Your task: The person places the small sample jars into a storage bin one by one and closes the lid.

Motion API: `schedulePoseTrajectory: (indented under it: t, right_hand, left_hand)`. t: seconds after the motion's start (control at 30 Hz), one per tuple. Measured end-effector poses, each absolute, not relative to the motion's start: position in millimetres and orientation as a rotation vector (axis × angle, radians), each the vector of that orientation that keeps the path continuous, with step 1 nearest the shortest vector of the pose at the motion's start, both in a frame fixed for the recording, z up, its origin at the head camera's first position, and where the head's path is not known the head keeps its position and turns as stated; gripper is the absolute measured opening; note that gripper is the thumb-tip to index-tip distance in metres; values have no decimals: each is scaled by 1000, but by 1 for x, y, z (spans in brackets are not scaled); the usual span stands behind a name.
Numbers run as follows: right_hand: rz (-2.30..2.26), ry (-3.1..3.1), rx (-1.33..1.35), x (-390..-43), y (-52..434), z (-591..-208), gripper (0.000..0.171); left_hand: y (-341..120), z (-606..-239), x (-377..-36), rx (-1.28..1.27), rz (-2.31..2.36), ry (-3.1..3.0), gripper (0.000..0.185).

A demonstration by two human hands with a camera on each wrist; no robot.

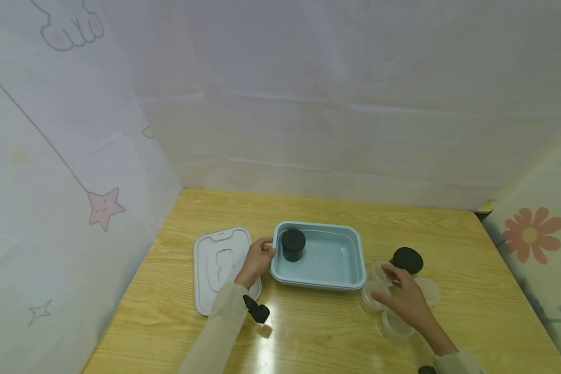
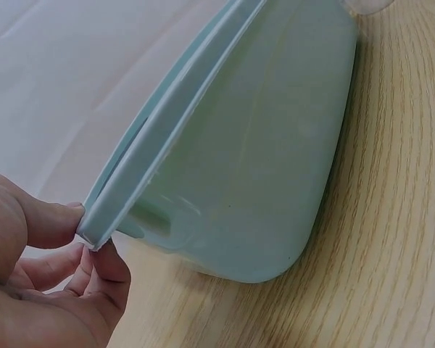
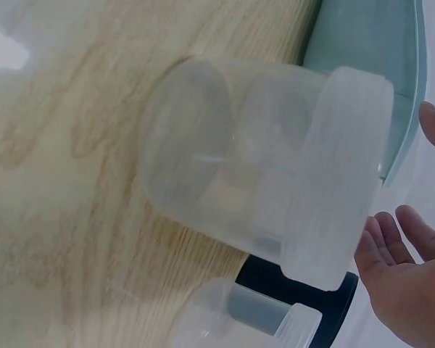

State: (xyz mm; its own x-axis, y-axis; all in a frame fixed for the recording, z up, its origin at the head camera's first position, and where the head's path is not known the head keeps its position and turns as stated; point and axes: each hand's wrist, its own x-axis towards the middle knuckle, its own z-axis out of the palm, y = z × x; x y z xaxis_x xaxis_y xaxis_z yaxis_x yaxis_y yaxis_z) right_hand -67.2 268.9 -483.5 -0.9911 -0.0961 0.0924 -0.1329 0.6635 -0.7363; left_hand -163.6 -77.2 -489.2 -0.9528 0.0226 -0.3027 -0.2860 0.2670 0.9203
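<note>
A light blue plastic basin (image 1: 332,259) stands mid-table; just below its upper rim a second rim shows. My left hand (image 1: 258,262) is at its left side. In the left wrist view the thumb (image 2: 54,225) and curled fingers pinch the basin's rim (image 2: 130,174). Inside the basin, toward the left, stands a small dark jar with a black lid (image 1: 293,240). My right hand (image 1: 409,301) hovers over several translucent round containers (image 1: 373,297), thumb and fingers spread with nothing between them. A large translucent container (image 3: 261,167) fills the right wrist view beside that hand.
A white rectangular lid (image 1: 205,270) lies left of the basin, partly under the left forearm. A black round object (image 1: 408,259) is behind the containers, and a translucent disc (image 1: 431,291) lies right of them. Cloth (image 1: 308,130) hangs behind and beside the table.
</note>
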Motion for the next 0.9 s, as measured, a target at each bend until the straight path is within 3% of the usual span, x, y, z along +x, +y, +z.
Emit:
schedulePoseTrajectory:
  t: [0.9]
  right_hand:
    - [1184,-2796,176,-56,258,-492,64]
  left_hand:
    - [-78,-490,-163,-234,1746,2283,36]
